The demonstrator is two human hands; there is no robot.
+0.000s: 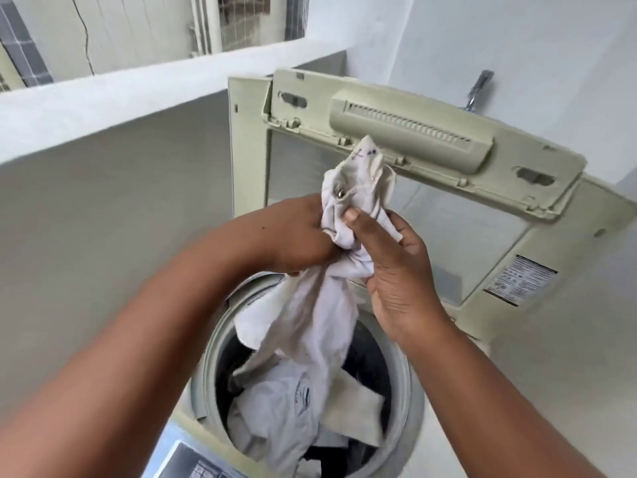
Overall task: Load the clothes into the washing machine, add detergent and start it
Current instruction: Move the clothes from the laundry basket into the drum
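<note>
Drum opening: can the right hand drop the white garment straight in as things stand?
Probably yes. The lid stands open, the drum opening lies directly below, and the white garment gripped by both right hand and left hand already hangs inside.

white garment (310, 305): bunched, hanging into drum | washing machine (396, 381): lid (413, 139) up, clothes inside

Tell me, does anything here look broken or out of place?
One thing: a dark crack runs down the outside wall at top left. Otherwise nothing odd: the washing machine's lid stands open, and the left hand and right hand hold a white garment hanging into the drum.
</note>
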